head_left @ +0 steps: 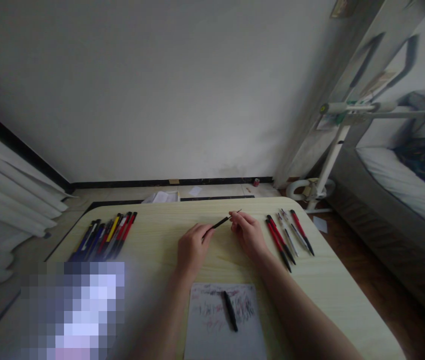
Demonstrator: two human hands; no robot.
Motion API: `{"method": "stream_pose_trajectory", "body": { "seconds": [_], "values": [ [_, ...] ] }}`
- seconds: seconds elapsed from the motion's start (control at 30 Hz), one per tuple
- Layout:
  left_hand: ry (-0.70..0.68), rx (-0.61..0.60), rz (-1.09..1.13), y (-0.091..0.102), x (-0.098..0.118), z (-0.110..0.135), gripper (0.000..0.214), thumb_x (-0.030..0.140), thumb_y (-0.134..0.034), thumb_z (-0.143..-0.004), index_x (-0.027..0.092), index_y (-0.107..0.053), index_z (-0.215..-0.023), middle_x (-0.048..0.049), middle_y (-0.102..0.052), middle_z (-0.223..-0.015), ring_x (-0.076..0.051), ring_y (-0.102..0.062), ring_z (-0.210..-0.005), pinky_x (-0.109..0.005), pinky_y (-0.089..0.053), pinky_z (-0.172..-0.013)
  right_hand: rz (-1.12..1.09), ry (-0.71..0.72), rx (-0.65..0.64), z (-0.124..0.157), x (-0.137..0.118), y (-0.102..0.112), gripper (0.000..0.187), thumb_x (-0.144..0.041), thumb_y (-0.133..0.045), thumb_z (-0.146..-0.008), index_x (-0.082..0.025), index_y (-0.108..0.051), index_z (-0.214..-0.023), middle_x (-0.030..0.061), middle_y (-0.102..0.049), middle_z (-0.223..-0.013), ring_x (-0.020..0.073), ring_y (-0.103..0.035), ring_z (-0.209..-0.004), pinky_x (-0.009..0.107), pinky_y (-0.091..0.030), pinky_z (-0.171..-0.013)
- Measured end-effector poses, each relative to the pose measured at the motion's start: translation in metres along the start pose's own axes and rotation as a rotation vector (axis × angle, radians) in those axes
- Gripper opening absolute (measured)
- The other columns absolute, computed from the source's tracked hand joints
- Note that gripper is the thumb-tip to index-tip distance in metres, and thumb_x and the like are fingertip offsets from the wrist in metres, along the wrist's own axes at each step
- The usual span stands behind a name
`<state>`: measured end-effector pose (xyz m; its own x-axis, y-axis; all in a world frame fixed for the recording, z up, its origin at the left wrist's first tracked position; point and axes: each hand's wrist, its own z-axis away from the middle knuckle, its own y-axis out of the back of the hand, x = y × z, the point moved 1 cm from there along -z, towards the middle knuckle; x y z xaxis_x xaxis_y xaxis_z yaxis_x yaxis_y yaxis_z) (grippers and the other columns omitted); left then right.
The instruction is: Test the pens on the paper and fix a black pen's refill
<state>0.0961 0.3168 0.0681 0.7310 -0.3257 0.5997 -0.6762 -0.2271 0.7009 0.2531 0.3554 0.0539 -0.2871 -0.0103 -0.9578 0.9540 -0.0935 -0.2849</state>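
On the wooden table (332, 280), a black pen (220, 222) spans both hands' grip.

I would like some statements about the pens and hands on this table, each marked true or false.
1. Both hands hold one thin black pen between them. True: the left hand and right hand grip the black pen at its two ends.
2. A black pen part lies on the scribbled paper. True: the pen part rests on the paper.
3. The paper is blank. False: it carries black and red scribbles.
4. The pens right of the hands are all blue. False: the right group of pens is red, black and silver.
5. A bundle of pens lies left of the hands. True: the left bundle of pens.
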Motion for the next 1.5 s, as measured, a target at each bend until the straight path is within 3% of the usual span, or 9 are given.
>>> {"method": "stream_pose_trajectory", "body": {
  "seconds": [0.27,0.63,1.13,1.3,1.5],
  "values": [
    [0.008,-0.020,0.006,-0.0013,-0.0019,-0.0004,0.019,0.028,-0.045,-0.083,0.022,-0.059,-0.095,-0.0026,-0.063,-0.090,-0.015,-0.057,-0.083,-0.025,-0.044,-0.074,0.006,-0.006,0.017,-0.0006,-0.0001,-0.0004,0.027,-0.044,-0.063,-0.063,-0.017,-0.064,-0.066,-0.0018,-0.049,-0.048,0.0097,-0.040,-0.047,0.025,-0.026,-0.046],
    [0.010,-0.005,0.017,-0.0026,-0.0034,-0.0001,0.019,0.029,-0.045,-0.084,0.021,-0.059,-0.095,-0.0028,-0.061,-0.087,-0.015,-0.055,-0.082,-0.026,-0.043,-0.074,-0.161,-0.054,-0.011,0.0015,-0.0035,-0.0010,0.030,-0.032,-0.066,-0.063,-0.018,-0.065,-0.090,-0.0009,-0.057,-0.066,0.0064,-0.042,-0.048,0.023,-0.029,-0.046],
    [0.064,0.002,-0.050,-0.0039,-0.0053,0.0010,0.022,0.036,-0.046,-0.082,0.025,-0.061,-0.094,-0.0018,-0.053,-0.086,-0.011,-0.054,-0.072,-0.020,-0.043,-0.061,-0.190,-0.038,0.015,-0.0016,0.0001,0.0008,0.020,-0.033,-0.066,-0.064,-0.018,-0.066,-0.077,0.0010,-0.060,-0.071,0.0057,-0.042,-0.047,0.023,-0.031,-0.045],
    [0.048,-0.010,-0.053,-0.0018,-0.0024,0.0006,0.022,0.035,-0.045,-0.083,0.024,-0.060,-0.094,-0.0014,-0.057,-0.086,-0.011,-0.055,-0.074,-0.021,-0.043,-0.066,-0.217,-0.048,0.037,-0.0013,0.0007,0.0012,0.028,-0.032,-0.067,-0.064,-0.019,-0.064,-0.089,0.0012,-0.061,-0.071,0.0063,-0.044,-0.047,0.023,-0.033,-0.045],
    [0.023,-0.016,-0.039,-0.0016,-0.0005,0.0003,0.019,0.032,-0.046,-0.083,0.024,-0.060,-0.093,-0.0014,-0.060,-0.085,-0.013,-0.056,-0.077,-0.023,-0.043,-0.069,-0.272,-0.052,0.020,-0.0014,-0.0010,0.0009,0.022,-0.028,-0.066,-0.066,-0.019,-0.065,-0.085,0.0002,-0.060,-0.070,0.0056,-0.045,-0.049,0.022,-0.035,-0.047]
  ]
}}
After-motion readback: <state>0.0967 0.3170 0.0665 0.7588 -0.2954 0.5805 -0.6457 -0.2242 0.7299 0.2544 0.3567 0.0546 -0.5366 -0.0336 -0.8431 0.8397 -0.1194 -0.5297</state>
